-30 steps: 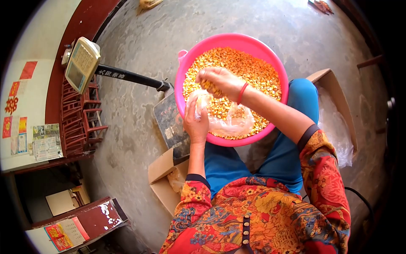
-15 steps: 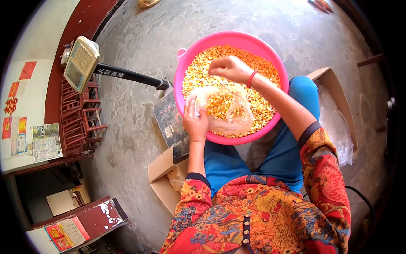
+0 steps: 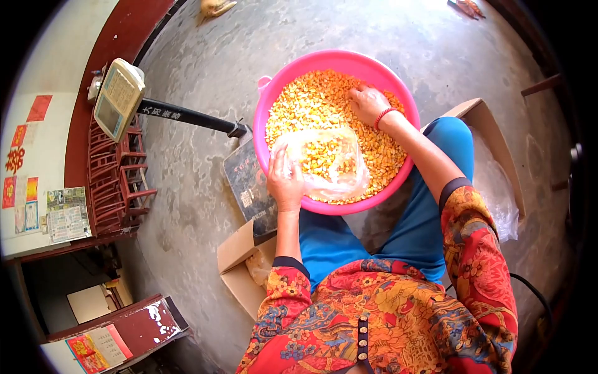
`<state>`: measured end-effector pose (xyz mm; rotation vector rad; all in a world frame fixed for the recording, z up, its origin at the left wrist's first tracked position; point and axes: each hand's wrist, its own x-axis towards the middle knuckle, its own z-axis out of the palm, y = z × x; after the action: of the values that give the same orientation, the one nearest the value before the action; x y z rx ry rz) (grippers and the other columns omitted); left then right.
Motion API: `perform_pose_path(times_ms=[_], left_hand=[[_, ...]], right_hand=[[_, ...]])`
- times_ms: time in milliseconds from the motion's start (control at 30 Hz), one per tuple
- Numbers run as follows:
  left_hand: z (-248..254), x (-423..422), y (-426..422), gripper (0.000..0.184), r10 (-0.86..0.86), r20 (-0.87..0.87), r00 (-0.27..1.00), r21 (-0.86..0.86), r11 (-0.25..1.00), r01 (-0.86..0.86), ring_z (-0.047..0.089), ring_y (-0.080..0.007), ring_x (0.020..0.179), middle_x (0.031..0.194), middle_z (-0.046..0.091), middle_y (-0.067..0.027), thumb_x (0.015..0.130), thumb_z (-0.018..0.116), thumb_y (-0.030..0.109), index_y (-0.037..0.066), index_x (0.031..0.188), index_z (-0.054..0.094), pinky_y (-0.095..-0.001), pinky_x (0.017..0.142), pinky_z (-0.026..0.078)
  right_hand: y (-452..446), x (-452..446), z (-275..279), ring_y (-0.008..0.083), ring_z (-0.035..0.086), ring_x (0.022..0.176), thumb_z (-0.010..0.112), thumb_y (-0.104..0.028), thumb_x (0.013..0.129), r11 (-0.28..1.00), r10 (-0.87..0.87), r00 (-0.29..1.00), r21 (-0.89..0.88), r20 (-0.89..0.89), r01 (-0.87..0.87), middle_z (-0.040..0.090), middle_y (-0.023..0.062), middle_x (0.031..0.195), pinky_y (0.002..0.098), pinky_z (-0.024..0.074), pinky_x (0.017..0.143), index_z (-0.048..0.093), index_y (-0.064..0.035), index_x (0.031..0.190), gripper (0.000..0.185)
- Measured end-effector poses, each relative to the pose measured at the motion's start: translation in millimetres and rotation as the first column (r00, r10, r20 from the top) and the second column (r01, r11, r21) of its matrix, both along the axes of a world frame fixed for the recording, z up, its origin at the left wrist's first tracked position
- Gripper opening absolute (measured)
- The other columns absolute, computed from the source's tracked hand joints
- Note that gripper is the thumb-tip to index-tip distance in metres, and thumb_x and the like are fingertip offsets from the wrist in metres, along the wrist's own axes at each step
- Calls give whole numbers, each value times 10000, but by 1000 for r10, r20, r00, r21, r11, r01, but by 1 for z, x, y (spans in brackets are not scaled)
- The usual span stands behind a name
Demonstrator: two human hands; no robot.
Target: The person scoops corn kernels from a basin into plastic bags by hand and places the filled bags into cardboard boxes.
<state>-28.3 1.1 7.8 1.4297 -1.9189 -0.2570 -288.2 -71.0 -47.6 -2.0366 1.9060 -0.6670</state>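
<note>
A pink plastic basin [image 3: 409, 93] holds a broad layer of yellow-orange corn kernels [image 3: 311, 100]. On the kernels, toward the basin's near left side, lies a clear plastic bag [image 3: 350, 181] with corn inside. My left hand [image 3: 286, 184] grips the bag's left edge, thumb toward the bag's mouth. My right hand [image 3: 370, 106], a red bracelet at its wrist, is down in the kernels at the far right of the basin. Its fingers are curled into the corn, with the fingertips partly hidden among the kernels.
A platform scale [image 3: 249, 187] with its display [image 3: 118, 100] on a black post stands left of the basin. Open cardboard boxes with plastic bags sit at the near left [image 3: 240, 249] and right [image 3: 507, 159]. Small red chairs [image 3: 112, 181] line the left wall.
My right hand has moved right and down from above the corn into the kernels at the basin's right. My left hand stays on the bag, and the view has shifted slightly.
</note>
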Motion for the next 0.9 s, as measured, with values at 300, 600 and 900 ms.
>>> perform_pose_path(times_ms=[300,600,900], left_hand=[[-3,1,-1,375,-15,3,1000,-4,1000,15,544,-321,1016,1088,570,-173,700,555,41,12,1074,568,-367,877,430],[1,0,1,379,-15,9,1000,19,1000,14,541,-315,1024,1109,563,-161,701,550,31,22,1079,566,-364,879,428],[-2,2,-1,404,-21,5,1000,18,1000,21,538,-312,1035,1108,565,-163,693,543,29,29,1097,567,-363,891,423]], right_hand=[[9,16,9,344,561,806,491,-204,807,999,28,1000,-16,4,-28,532,188,854,448,449,703,514,-53,839,157],[-4,19,3,297,609,747,519,-210,789,996,79,979,23,186,-85,574,133,669,420,474,662,569,-51,864,183],[-3,32,65,37,390,469,535,-263,839,850,-323,71,322,944,-417,514,-3,675,161,263,373,602,-97,856,180]])
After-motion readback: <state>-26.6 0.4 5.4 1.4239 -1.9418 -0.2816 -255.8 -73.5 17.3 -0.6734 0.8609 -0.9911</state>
